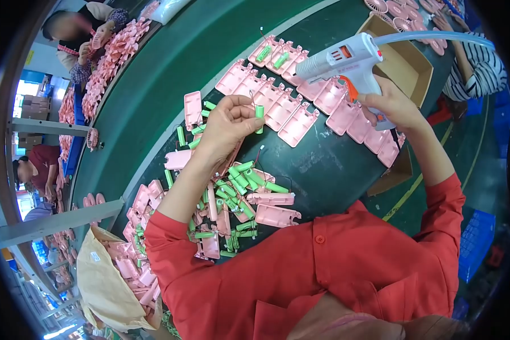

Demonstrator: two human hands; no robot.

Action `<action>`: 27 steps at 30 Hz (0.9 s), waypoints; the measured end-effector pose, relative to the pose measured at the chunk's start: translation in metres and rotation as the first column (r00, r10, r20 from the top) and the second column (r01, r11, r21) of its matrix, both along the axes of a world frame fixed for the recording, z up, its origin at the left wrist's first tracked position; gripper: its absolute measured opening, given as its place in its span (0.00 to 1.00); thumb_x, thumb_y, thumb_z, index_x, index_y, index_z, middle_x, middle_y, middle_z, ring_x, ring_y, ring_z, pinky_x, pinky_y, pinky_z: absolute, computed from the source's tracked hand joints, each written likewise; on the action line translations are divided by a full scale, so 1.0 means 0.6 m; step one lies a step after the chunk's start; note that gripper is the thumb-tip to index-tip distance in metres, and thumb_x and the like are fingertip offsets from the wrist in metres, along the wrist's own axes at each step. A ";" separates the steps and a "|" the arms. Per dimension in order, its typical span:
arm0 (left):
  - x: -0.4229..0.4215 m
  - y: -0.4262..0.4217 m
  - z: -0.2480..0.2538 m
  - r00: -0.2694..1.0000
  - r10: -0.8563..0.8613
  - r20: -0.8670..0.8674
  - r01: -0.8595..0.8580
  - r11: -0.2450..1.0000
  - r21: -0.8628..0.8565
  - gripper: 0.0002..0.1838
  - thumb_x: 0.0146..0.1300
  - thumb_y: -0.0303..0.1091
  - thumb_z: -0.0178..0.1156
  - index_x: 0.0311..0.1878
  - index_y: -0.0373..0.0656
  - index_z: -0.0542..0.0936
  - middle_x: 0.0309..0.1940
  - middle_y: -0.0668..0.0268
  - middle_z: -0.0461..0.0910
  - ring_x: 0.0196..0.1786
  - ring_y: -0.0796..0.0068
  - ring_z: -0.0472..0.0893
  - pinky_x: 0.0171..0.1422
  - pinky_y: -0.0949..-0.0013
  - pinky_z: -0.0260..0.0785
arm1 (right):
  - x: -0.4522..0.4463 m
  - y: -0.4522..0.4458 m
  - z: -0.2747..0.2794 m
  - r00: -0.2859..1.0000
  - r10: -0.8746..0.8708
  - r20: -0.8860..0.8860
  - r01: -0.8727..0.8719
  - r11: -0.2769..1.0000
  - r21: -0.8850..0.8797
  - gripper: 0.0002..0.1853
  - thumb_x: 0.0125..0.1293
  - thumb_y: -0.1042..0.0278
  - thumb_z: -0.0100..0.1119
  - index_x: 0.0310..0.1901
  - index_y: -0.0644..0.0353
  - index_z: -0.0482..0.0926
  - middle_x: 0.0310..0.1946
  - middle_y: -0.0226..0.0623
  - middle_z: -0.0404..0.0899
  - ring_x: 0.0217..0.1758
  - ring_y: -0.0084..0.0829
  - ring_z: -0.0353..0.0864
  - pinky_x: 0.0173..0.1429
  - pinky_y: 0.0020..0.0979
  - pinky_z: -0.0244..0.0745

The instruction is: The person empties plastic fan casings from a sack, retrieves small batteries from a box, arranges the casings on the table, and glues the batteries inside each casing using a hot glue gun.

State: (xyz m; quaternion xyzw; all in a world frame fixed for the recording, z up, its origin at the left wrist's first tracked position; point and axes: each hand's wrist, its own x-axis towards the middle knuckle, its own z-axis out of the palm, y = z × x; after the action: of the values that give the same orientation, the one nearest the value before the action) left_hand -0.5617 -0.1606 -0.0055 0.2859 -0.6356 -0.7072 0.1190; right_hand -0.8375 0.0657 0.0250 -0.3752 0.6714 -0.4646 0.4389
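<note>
My left hand [232,123] pinches a green battery cell [259,118] with a thin wire lead, held just above the table at the near left end of the pink shell rows. In my right hand [392,103] is a white hot glue gun [345,59], its nozzle pointing left over the rows. My fingers lie round its handle by the orange trigger. Pink plastic half shells [298,126] lie open side up in two slanting rows. Two shells at the far end hold green cells [280,60]. Loose cells and shells [238,184] are heaped beside my left forearm.
A cardboard box [419,62] stands behind the glue gun, whose pale hose [436,37] runs off right. A paper sack [105,277] of pink parts is at lower left. Co-workers sit across the green belt [147,105] and at upper right, where a striped sleeve [479,68] shows.
</note>
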 end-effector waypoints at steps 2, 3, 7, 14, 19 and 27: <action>-0.004 0.000 -0.010 0.997 0.063 0.039 -0.070 0.981 0.180 0.28 0.60 0.23 0.70 0.63 0.32 0.73 0.40 0.67 0.81 0.41 0.78 0.82 0.48 0.77 0.75 | -0.002 0.001 -0.004 1.000 0.012 -0.023 -0.012 1.000 0.004 0.19 0.62 0.58 0.61 0.45 0.66 0.75 0.23 0.31 0.75 0.20 0.21 0.71 0.27 0.25 0.66; -0.003 0.000 -0.008 0.997 0.062 0.040 -0.068 0.981 0.180 0.28 0.60 0.23 0.70 0.63 0.32 0.73 0.40 0.67 0.81 0.41 0.78 0.82 0.48 0.77 0.75 | -0.002 0.002 -0.004 1.000 0.009 -0.027 -0.009 1.000 0.012 0.20 0.62 0.57 0.62 0.45 0.66 0.75 0.24 0.32 0.75 0.21 0.21 0.71 0.27 0.25 0.66; 0.000 0.010 0.011 0.987 -0.152 0.060 0.119 0.919 0.375 0.26 0.58 0.26 0.72 0.61 0.36 0.77 0.41 0.69 0.82 0.41 0.81 0.81 0.50 0.77 0.73 | -0.001 0.004 -0.002 0.999 -0.031 -0.032 0.031 0.999 0.012 0.21 0.62 0.55 0.62 0.45 0.67 0.75 0.27 0.32 0.76 0.22 0.20 0.72 0.27 0.25 0.65; -0.039 0.016 0.031 0.982 -0.183 0.052 0.178 0.981 0.081 0.17 0.67 0.32 0.67 0.57 0.38 0.82 0.40 0.71 0.83 0.40 0.83 0.79 0.47 0.77 0.71 | 0.000 0.006 -0.006 0.999 -0.052 0.006 0.052 0.998 -0.026 0.20 0.62 0.57 0.63 0.46 0.66 0.75 0.29 0.32 0.76 0.22 0.20 0.73 0.27 0.25 0.66; -0.101 -0.010 0.038 0.975 -0.157 0.157 0.191 0.953 -0.234 0.13 0.70 0.36 0.60 0.46 0.37 0.87 0.38 0.64 0.87 0.31 0.79 0.81 0.37 0.72 0.75 | -0.004 0.009 -0.012 0.995 -0.058 0.077 0.061 0.997 -0.040 0.18 0.63 0.60 0.62 0.47 0.66 0.75 0.31 0.33 0.77 0.22 0.21 0.74 0.26 0.25 0.66; -0.234 -0.057 0.009 0.980 -0.116 0.163 0.186 0.232 -0.955 0.10 0.60 0.35 0.65 0.39 0.41 0.88 0.39 0.62 0.84 0.44 0.56 0.82 0.49 0.56 0.75 | -0.005 0.018 -0.020 0.988 -0.081 0.131 0.088 0.995 -0.045 0.19 0.63 0.60 0.63 0.48 0.66 0.74 0.32 0.34 0.76 0.22 0.21 0.74 0.27 0.25 0.67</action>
State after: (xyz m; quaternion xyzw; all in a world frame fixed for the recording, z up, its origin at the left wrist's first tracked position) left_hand -0.7021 -0.1951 -0.0002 0.1105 -0.9624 -0.1688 0.1819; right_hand -0.8406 0.0763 0.0132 -0.3266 0.6449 -0.5230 0.4516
